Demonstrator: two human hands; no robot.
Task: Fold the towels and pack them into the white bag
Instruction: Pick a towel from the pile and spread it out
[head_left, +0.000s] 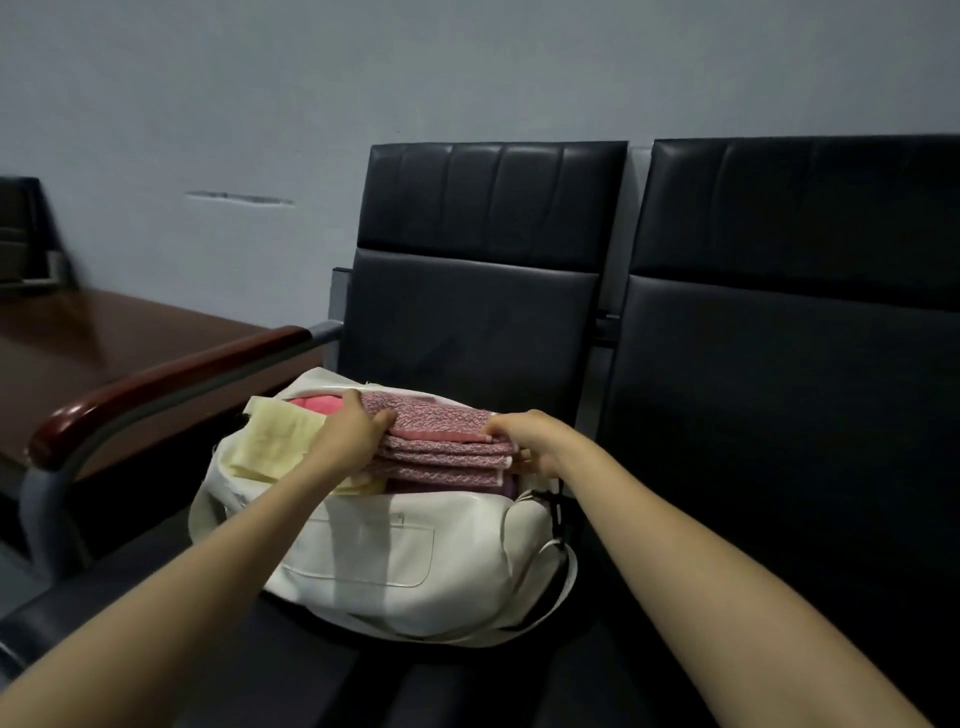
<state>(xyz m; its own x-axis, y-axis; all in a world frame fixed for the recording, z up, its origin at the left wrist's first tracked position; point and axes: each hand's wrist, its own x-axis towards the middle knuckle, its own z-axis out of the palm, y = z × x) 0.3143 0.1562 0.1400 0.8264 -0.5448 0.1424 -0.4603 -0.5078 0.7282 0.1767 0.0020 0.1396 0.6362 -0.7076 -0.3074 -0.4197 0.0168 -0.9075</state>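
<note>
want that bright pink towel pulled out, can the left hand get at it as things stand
Probably yes. The left hand rests on the folded pink patterned towel, right beside the bright pink towel, whose top shows uncovered in the open white bag. How deep it sits is hidden.

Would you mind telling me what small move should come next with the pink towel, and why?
Probably press the folded pink towel down into the white bag: both the left hand and the right hand grip its ends, and it sits above the bag's rim.
</note>
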